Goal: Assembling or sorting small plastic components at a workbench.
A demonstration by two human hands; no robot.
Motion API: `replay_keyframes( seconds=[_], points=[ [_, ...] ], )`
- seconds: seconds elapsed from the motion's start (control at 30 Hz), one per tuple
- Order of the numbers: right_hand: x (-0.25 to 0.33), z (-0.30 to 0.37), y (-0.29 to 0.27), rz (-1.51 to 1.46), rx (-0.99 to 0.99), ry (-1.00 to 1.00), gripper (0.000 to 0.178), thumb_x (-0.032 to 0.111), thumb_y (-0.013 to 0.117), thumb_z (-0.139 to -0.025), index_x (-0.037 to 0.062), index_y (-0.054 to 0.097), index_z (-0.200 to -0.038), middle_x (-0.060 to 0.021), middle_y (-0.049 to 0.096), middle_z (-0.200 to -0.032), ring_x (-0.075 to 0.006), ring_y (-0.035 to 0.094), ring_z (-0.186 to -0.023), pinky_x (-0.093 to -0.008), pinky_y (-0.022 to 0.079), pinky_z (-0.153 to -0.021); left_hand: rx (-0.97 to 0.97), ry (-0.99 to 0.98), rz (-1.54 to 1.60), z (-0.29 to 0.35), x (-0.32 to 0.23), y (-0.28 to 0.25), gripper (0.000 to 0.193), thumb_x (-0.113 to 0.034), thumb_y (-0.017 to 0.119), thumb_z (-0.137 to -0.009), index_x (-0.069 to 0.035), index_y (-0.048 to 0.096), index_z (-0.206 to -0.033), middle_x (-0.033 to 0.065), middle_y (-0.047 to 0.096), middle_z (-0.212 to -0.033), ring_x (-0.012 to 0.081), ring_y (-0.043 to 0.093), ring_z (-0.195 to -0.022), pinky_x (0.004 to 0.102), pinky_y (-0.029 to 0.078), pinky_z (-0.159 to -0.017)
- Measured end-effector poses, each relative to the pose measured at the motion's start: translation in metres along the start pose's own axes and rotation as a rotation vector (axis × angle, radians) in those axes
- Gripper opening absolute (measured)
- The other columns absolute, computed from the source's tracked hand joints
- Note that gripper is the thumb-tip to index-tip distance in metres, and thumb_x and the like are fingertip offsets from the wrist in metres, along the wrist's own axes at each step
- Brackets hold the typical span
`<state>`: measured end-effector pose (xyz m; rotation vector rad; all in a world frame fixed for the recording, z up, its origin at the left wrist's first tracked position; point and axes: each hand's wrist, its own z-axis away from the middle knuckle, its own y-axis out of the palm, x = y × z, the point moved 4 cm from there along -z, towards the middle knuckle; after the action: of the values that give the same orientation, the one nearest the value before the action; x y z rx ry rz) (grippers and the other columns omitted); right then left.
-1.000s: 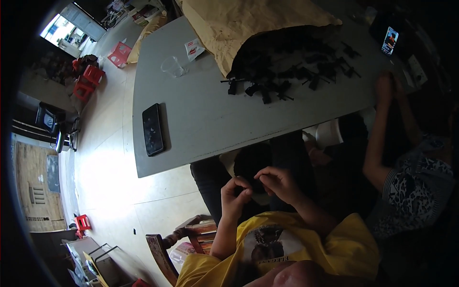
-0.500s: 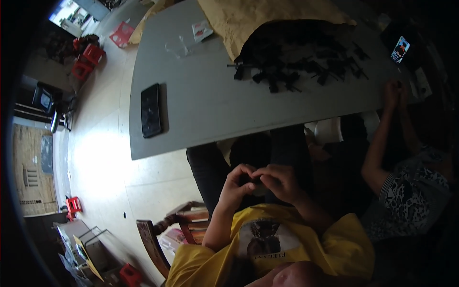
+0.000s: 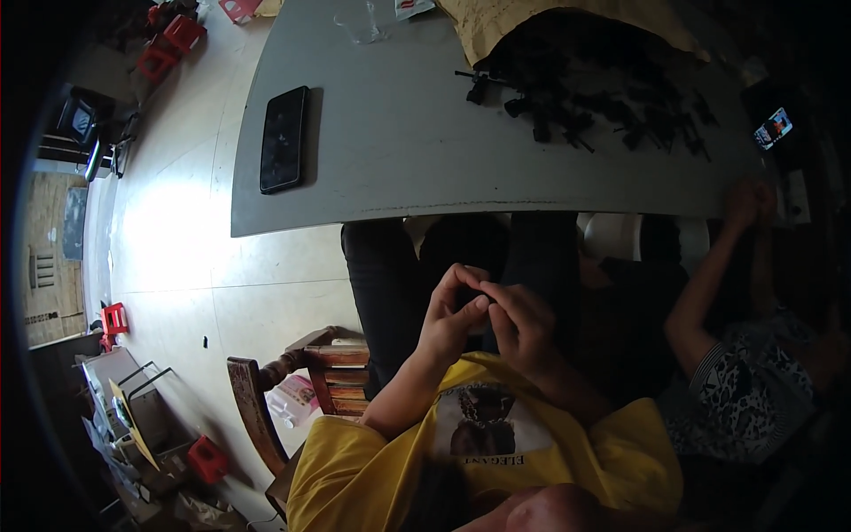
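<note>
Above my lap, my left hand [image 3: 450, 310] and my right hand [image 3: 523, 326] meet at the fingertips. The fingers of both are bent and pinched together. Something small and dark may be between them, but it is too hidden to make out. Beyond my hands, on the grey table [image 3: 381, 168], lies a heap of small black pieces [image 3: 585, 106] with thin rods sticking out. Part of the heap sits in the shadowed mouth of a large tan sack [image 3: 505, 27].
A black phone [image 3: 284, 139] lies on the table's left side, with a clear plastic cup [image 3: 362, 25] beyond it. Right of me sits another person [image 3: 745, 381], hands together by a lit phone [image 3: 773, 129]. A wooden chair [image 3: 341, 368] is at my left. Red stools [image 3: 184, 34] stand farther off.
The view has shifted, so the table sits higher in it. My hands stay together, with their fingers slightly rearranged. The other person's hands remain together.
</note>
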<state>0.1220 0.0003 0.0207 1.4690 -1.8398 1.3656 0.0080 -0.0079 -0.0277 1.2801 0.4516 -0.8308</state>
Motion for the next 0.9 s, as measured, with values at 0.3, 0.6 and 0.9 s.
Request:
replay_keyframes(
  seconds=[0.3, 0.6, 0.9],
  points=[
    [-0.010, -0.016, -0.002, 0.148, 0.133, -0.040, 0.022, 0.006, 0.055, -0.083, 0.0004, 0.059, -0.104, -0.0137, 0.059, -0.086, -0.0270, 0.060, -0.076, -0.0342, 0.048, -0.064, -0.030, -0.051, -0.141, -0.011, 0.000, -0.016, 0.023, -0.007, 0.063, -0.078, -0.005, 0.050, -0.097, 0.0054, 0.050, -0.101, 0.0122, 0.050, -0.089, 0.0254, 0.043, -0.075],
    [-0.115, -0.120, -0.081, 0.896, -0.264, 0.017, 0.024, 0.012, 0.053, -0.087, 0.0041, 0.056, -0.110, -0.0114, 0.057, -0.104, -0.0266, 0.057, -0.095, -0.0335, 0.047, -0.082, -0.167, 0.389, -0.807, -0.009, -0.027, -0.027, 0.033, -0.004, 0.059, -0.078, -0.004, 0.053, -0.111, 0.0099, 0.054, -0.105, 0.0203, 0.054, -0.100, 0.0304, 0.041, -0.087],
    [-0.132, -0.099, -0.082, -0.648, -0.470, 0.469, 0.018, 0.010, 0.051, -0.089, 0.0027, 0.053, -0.105, -0.0043, 0.055, -0.079, -0.0109, 0.050, -0.067, -0.0233, 0.041, -0.062, -0.076, 0.254, -0.753, -0.007, -0.020, -0.030, 0.016, -0.004, 0.052, -0.087, -0.001, 0.054, -0.103, 0.0041, 0.058, -0.097, 0.0081, 0.054, -0.084, 0.0214, 0.043, -0.076]
  ],
)
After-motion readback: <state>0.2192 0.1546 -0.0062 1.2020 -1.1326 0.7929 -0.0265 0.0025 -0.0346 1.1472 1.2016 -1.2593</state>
